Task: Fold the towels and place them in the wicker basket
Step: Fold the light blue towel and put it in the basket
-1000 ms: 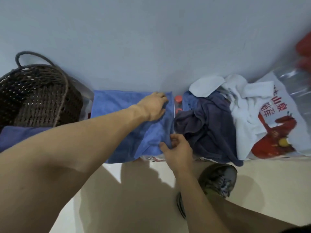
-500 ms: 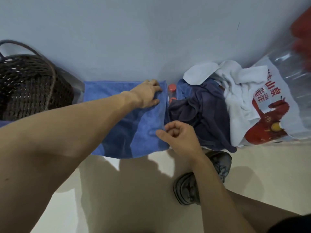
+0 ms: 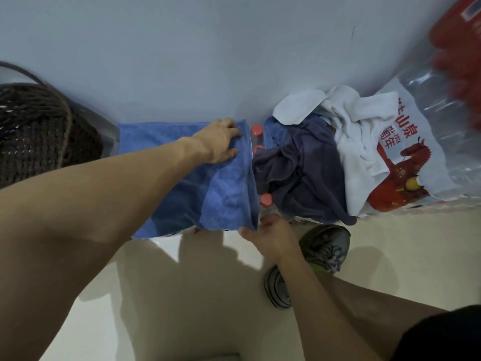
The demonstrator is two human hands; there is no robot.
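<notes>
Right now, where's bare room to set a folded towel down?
Bare cream floor below the spread blue towel, left of the grey shoe. Crowded to the right: crumpled dark navy towel, white cloths, red bottle caps. Dark wicker basket sits left.

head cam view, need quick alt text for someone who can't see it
A person's left hand presses flat on a blue towel while the right hand pinches its near corner. A wicker basket sits left, a pile of unfolded towels right.
</notes>
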